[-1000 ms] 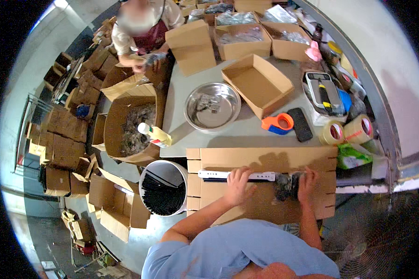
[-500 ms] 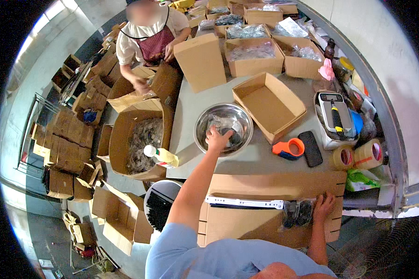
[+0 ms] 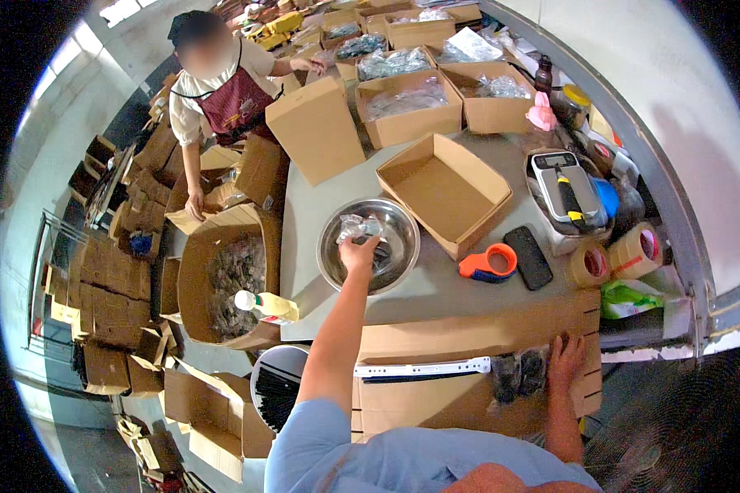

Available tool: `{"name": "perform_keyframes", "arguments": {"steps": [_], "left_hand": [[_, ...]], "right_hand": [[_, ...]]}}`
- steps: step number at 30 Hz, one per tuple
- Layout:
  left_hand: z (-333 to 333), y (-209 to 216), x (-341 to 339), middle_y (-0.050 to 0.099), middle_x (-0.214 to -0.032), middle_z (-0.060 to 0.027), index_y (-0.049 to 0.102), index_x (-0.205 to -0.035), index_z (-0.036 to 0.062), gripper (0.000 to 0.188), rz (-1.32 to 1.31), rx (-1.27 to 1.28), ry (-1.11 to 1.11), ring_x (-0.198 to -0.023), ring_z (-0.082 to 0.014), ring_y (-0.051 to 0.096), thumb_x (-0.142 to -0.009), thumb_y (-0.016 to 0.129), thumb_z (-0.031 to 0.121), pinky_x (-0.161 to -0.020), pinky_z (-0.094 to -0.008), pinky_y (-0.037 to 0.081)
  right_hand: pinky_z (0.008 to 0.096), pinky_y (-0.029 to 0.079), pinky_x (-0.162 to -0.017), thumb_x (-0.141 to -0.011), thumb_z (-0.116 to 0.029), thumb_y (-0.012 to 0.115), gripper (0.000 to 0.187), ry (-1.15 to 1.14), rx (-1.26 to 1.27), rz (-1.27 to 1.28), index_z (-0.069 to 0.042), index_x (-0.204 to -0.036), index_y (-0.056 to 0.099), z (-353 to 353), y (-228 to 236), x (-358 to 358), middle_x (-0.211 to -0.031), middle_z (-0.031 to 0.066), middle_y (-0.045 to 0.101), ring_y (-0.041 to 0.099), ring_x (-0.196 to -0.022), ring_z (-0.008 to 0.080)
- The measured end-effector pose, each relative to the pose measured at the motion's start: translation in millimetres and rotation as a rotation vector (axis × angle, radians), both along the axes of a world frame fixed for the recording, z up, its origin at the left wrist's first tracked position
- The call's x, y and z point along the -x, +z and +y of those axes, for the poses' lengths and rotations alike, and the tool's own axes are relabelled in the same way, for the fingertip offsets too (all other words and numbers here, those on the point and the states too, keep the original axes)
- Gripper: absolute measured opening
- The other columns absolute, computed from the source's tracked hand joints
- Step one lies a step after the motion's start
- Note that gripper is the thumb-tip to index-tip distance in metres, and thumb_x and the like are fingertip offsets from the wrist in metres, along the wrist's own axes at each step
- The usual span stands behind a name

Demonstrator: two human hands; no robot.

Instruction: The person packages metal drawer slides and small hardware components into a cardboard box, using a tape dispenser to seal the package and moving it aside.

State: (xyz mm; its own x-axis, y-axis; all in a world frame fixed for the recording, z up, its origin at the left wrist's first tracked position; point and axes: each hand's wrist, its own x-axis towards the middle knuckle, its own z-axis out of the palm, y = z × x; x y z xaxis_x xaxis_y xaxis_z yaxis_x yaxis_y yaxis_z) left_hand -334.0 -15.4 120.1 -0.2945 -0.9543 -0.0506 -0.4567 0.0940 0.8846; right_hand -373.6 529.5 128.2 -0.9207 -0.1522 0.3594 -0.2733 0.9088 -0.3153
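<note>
The right hand (image 3: 566,361) lies spread on the cardboard sheet (image 3: 436,411), fingers apart, just beside the dark packets (image 3: 508,378). Left of it, the bucket (image 3: 300,355) is white and holds a bunch of thin black rods (image 3: 273,394). Farther on, the left hand (image 3: 358,256) is inside the steel bowl (image 3: 404,246), well apart from the right, its fingers at the clear packets (image 3: 358,227); whether they are clamped on one I cannot tell. The big carton (image 3: 196,275) to the left of the bowl is partly filled with dark pieces (image 3: 228,300), and a bottle (image 3: 278,306) of pale yellow contents leans by its near edge. Beyond the bowl, the shallow box (image 3: 446,193) shows a bare brown bottom; behind that, two cartons (image 3: 413,125) hold clear bags (image 3: 404,100). The rail (image 3: 423,368) lies crosswise on the sheet, straight, white and pierced with small holes, a dark strip along its near side. Its right end meets the dark packets, which look lumpy and black under shiny film. The clear packets in the bowl are crinkled and glossy.
</note>
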Motion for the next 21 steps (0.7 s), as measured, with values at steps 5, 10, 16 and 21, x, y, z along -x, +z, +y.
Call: {"name": "perform_keyframes", "arguments": {"steps": [5,10,16,21], "left_hand": [[79,96,-45,0.063,-0.098,-0.0099,0.052,-0.111,-0.0006,0.043,0.799,-0.833,-0.423,-0.085,-0.0224,0.063,-0.074,0.071,0.01,-0.073,-0.0361,0.052],[221,152,-111,0.06,-0.105,-0.0087,0.051,-0.117,0.001,0.043,0.634,-0.982,-0.565,-0.096,-0.0205,0.059,-0.078,0.068,0.01,-0.083,-0.0364,0.05],[309,87,-175,0.058,-0.089,-0.005,0.056,-0.096,0.0025,0.043,0.771,-0.941,-0.57,-0.086,-0.0165,0.052,-0.096,0.038,0.041,-0.082,-0.0324,0.042],[301,75,-207,0.05,-0.065,0.0035,0.053,-0.067,0.0112,0.025,0.693,-0.922,-0.264,-0.062,-0.0084,0.046,-0.091,0.056,0.015,-0.062,-0.0242,0.04]], "right_hand": [[0.0464,0.034,-0.094,-0.092,-0.026,0.05,0.03,-0.017,0.36,-0.092,0.002,-0.104,0.053,5,17,0,-0.108,0.0223,0.048,0.045,-0.105,0.0398],[0.0352,0.036,-0.095,-0.088,-0.022,0.057,0.042,0.668,0.96,-0.645,-0.002,-0.122,0.045,-79,75,-66,-0.117,0.0099,0.048,0.045,-0.11,0.0202],[0.0383,0.039,-0.097,-0.067,-0.031,0.079,0.087,0.773,0.704,-1.042,-0.001,-0.135,0.033,-85,87,-130,-0.121,0.0177,0.052,0.05,-0.112,0.0274],[0.0365,0.04,-0.098,-0.073,-0.021,0.074,0.075,0.948,0.721,-1.35,-0.004,-0.135,0.035,-21,91,-124,-0.122,0.014,0.053,0.05,-0.113,0.0246]]}}
